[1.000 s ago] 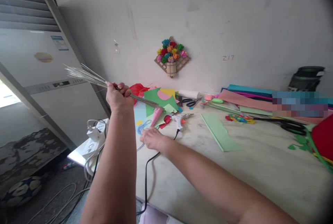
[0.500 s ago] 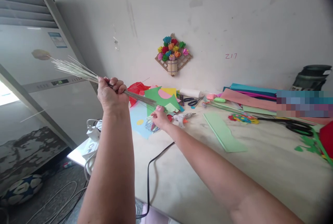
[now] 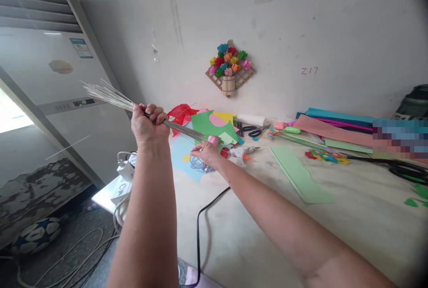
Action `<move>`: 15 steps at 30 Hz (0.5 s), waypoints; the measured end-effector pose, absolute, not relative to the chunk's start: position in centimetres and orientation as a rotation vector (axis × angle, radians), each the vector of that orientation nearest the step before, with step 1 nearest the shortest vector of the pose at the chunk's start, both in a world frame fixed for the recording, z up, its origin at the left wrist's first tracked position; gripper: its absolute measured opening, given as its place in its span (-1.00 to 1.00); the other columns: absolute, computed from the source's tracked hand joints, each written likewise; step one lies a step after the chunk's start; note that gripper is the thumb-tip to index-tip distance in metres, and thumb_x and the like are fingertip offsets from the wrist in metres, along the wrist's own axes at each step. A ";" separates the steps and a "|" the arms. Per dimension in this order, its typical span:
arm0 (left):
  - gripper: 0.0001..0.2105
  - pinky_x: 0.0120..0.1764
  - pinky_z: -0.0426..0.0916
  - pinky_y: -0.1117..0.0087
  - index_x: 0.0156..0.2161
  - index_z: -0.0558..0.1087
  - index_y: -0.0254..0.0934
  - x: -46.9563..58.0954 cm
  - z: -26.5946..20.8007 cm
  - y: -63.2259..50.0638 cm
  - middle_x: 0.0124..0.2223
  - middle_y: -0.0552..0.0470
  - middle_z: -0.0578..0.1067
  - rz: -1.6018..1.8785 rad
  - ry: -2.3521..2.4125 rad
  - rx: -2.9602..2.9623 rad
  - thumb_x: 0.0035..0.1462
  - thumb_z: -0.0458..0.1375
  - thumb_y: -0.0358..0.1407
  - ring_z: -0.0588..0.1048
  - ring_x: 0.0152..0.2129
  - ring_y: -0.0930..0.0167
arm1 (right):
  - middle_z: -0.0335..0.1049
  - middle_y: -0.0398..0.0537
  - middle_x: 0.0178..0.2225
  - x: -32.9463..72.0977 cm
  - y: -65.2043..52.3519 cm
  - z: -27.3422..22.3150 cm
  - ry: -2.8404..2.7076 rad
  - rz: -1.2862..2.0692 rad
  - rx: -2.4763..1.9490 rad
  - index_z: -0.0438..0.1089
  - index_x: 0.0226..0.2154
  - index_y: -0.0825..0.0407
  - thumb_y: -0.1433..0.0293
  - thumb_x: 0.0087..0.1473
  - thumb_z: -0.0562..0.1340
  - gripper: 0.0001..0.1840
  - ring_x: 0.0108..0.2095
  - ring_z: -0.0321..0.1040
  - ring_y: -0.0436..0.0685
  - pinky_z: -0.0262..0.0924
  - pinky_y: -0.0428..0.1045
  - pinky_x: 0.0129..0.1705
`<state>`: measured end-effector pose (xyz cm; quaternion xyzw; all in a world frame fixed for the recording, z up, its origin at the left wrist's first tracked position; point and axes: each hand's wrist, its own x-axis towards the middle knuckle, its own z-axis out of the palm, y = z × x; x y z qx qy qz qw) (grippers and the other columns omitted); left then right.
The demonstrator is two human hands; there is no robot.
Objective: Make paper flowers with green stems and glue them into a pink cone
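Observation:
My left hand [image 3: 149, 127] is raised over the left part of the table, its fingers wrapped round a bundle of thin wires [image 3: 109, 94]. The pale ends fan out to the upper left, and the darker part slants down to the right. At that lower end is my right hand [image 3: 207, 153], fingers drawn together; whether a wire is between them is too small to tell. Just below the right fingers lies a tangle of bluish thin strands [image 3: 197, 163] on light blue paper [image 3: 180, 154]. A white glue gun [image 3: 241, 151] lies right of my right hand.
Green paper [image 3: 203, 126], red wrapping [image 3: 180, 112] and scissors [image 3: 254, 131] lie toward the wall. A folded light green sheet [image 3: 299, 176] is at mid-table; coloured sheets [image 3: 327, 129] are stacked at right. A black cable [image 3: 198, 230] hangs over the front edge. A power strip [image 3: 118, 190] sits left.
The view has swung slightly left. My right hand has shifted a little down from the wires' lower end, its fingers now pointing left. The left hand keeps its grip on the bundle.

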<state>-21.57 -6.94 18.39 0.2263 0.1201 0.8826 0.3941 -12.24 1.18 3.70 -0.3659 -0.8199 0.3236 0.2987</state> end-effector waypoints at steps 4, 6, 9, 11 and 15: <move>-0.64 -0.79 -0.14 0.58 -0.59 0.07 -0.27 -21.6 18.0 -6.5 -0.74 0.21 0.07 2.188 0.311 0.580 0.21 -0.17 -0.19 0.01 -0.85 0.63 | 0.44 -0.08 -0.36 -12.3 0.9 5.0 -2.318 0.822 -1.027 0.40 -0.26 0.05 0.25 0.04 0.07 -0.70 -0.46 0.35 0.01 0.20 -0.11 -0.50; -0.64 -0.80 -0.13 0.60 -0.59 0.07 -0.27 -21.8 17.6 -6.4 -0.73 0.22 0.07 2.162 0.325 0.588 0.20 -0.15 -0.17 0.01 -0.84 0.63 | 0.45 0.00 -0.38 -12.5 0.7 5.3 -2.486 0.646 -1.089 0.43 -0.39 0.09 0.35 -0.08 0.18 -0.81 -0.36 0.37 0.11 0.21 -0.04 -0.34; -0.63 -0.80 -0.12 0.61 -0.60 0.08 -0.28 -22.4 17.1 -6.0 -0.73 0.22 0.06 2.122 0.334 0.603 0.19 -0.12 -0.15 0.01 -0.84 0.64 | 0.45 0.14 -0.36 -13.1 0.6 4.8 -2.627 0.552 -1.166 0.42 -0.51 0.14 0.53 -0.30 0.25 -0.86 -0.21 0.33 0.29 0.13 0.10 -0.16; -0.63 -0.81 -0.13 0.61 -0.60 0.07 -0.28 -22.7 16.6 -5.7 -0.73 0.22 0.06 2.085 0.323 0.590 0.19 -0.13 -0.15 0.01 -0.84 0.64 | 0.44 0.17 -0.38 -13.3 0.7 4.3 -2.616 0.626 -1.171 0.39 -0.56 0.16 0.62 -0.36 0.23 -0.84 -0.19 0.30 0.34 0.11 0.14 -0.15; -0.62 -0.81 -0.13 0.62 -0.60 0.06 -0.28 -23.6 16.0 -5.3 -0.73 0.21 0.06 2.039 0.267 0.533 0.21 -0.19 -0.16 0.01 -0.84 0.64 | 0.34 0.01 -0.60 -13.1 1.2 4.3 -2.519 1.054 -1.019 0.26 -0.71 0.11 0.64 -0.37 0.22 -0.85 -0.32 0.32 0.24 0.18 0.03 -0.34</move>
